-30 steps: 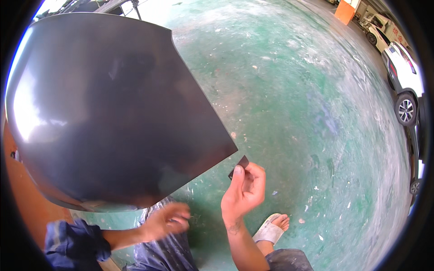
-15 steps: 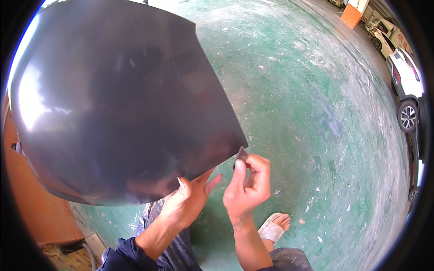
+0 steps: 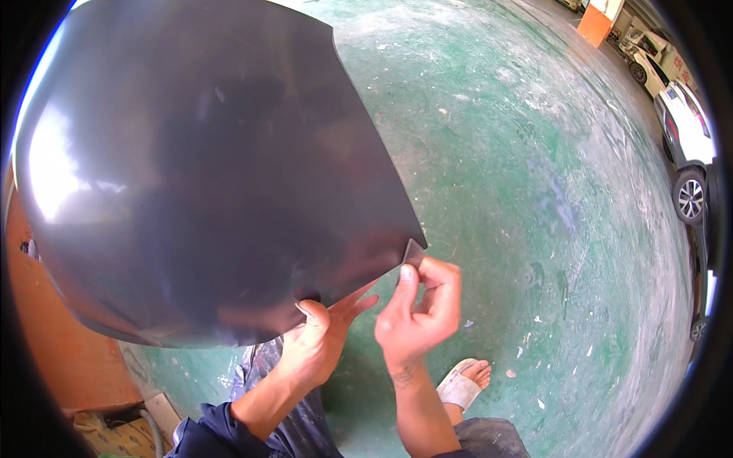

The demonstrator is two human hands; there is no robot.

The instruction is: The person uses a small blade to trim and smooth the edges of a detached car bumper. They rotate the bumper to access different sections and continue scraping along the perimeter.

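Note:
A large dark, glossy car hood [image 3: 229, 175] fills the left and middle of the view, its near right corner pointing toward me. My left hand [image 3: 314, 343] grips its near edge, thumb on the top face and fingers beneath, partly hidden by the panel. Pinched between the thumb and fingers of my right hand [image 3: 418, 309] is a small, thin, dark grey piece of sandpaper [image 3: 413, 253], by its look. That piece sits against the hood's near right corner, and its tip points up.
A worn green floor [image 3: 489, 191] with pale stains spreads to the right. An orange panel [image 3: 65, 336] stands at the lower left, near a grey hose [image 3: 153, 435]. My sandalled foot [image 3: 464, 384] is below. Parked cars [image 3: 683, 130] line the far right.
My left hand has shifted slightly right along the hood's edge, and its fingers have drawn closer in. The sandpaper in my right hand has moved up a little at the corner.

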